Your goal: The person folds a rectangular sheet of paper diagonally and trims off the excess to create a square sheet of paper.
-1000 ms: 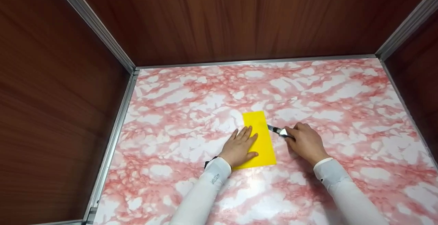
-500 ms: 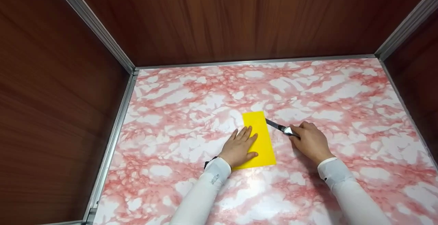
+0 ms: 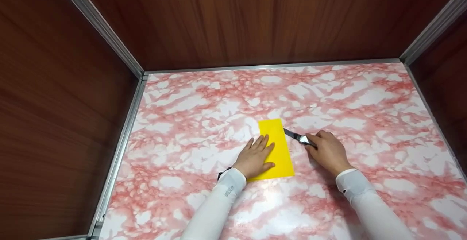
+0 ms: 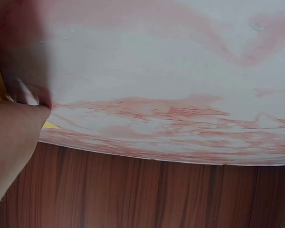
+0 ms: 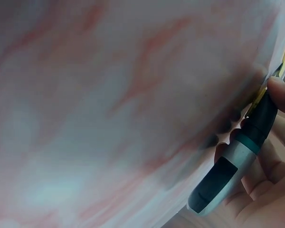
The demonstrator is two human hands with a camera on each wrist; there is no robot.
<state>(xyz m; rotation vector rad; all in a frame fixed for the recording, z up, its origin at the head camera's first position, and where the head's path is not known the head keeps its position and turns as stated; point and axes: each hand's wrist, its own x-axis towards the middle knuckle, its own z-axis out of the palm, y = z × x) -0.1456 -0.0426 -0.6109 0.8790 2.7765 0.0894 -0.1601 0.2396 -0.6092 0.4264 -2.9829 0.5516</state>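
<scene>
Around yellow paper point(image 3: 276, 148), bare marble tabletop point(image 3: 328, 90), wood walls point(image 3: 255, 17).

yellow sheet point(image 3: 277, 148): partly under left hand point(image 3: 254, 157) | knife point(image 5: 232, 161): tip cut off, blurred

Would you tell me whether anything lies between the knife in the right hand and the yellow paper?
Nothing visible does. The right hand grips the knife, whose tip meets the right edge of the yellow paper. The left hand presses the paper's other side.
</scene>
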